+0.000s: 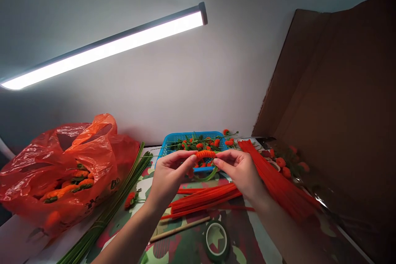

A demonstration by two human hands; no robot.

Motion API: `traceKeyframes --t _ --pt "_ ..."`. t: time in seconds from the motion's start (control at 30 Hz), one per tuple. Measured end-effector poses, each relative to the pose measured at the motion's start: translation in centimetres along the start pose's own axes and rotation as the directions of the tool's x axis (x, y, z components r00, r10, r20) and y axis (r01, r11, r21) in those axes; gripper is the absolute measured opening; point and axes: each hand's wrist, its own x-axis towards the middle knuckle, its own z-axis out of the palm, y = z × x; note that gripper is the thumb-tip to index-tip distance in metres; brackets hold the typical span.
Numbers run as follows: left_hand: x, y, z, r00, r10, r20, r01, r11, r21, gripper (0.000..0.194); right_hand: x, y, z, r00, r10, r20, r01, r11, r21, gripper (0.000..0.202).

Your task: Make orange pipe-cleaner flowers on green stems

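An orange ridged coil point(206, 154) is stretched level between my two hands, in front of the blue basket. The thumb and forefinger of my left hand point(175, 167) pinch its left end. At the right end, my right hand point(236, 167) pinches it in the same way. A green strip point(208, 176) curves down below the coil near my right fingertips. Behind my hands, the blue basket point(168, 142) holds small orange flowers with green stems. Red fuzzy stems point(202, 201) lie in a bundle below my hands.
A red plastic bag point(27, 169) with orange pieces sits at left, beside long green stems point(108, 212). Green tape point(216, 239) and a wooden stick point(179, 229) lie in front. More red stems point(272, 177) and cardboard point(334, 90) are at right.
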Motion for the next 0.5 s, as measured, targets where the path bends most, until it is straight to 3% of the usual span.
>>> traceKeyframes --t 0.07,0.1,0.17,0.2,0.27,0.37,0.5 --pt "0.3 0.0 -0.2 1.000 -0.013 0.001 0.013 0.999 -0.032 0.014 0.0 -0.1 -0.4 0.985 -0.167 -0.050 0.157 0.975 -0.160 0.020" --pt "0.4 -0.1 -0.3 1.000 -0.024 0.005 0.024 0.999 -0.039 0.014 0.0 -0.1 -0.6 0.954 -0.291 -0.073 0.260 0.924 -0.281 0.019" --pt "0.6 -0.3 -0.5 0.998 -0.051 0.031 0.052 0.998 -0.028 0.015 0.1 -0.2 -1.0 0.860 -0.509 -0.040 0.412 0.737 -0.536 0.018" --pt "0.7 -0.4 -0.7 0.997 -0.065 0.045 0.066 0.998 -0.019 0.015 0.1 -0.2 -1.2 0.832 -0.554 0.030 0.449 0.641 -0.622 0.016" --pt "0.9 -0.8 -0.9 0.994 -0.089 0.061 0.090 0.996 -0.011 0.017 0.3 0.0 -1.4 0.843 -0.492 0.216 0.497 0.561 -0.662 0.016" --pt "1.3 -1.3 -1.1 0.986 -0.156 0.051 0.159 0.985 -0.063 0.021 0.6 0.2 -1.5 0.843 -0.308 0.441 0.522 0.666 -0.532 0.028" --pt "2.3 -1.7 -1.8 0.936 -0.348 0.048 0.351 0.919 -0.181 0.027 0.7 -0.1 -2.2 0.802 -0.173 0.571 0.466 0.779 -0.418 0.030"
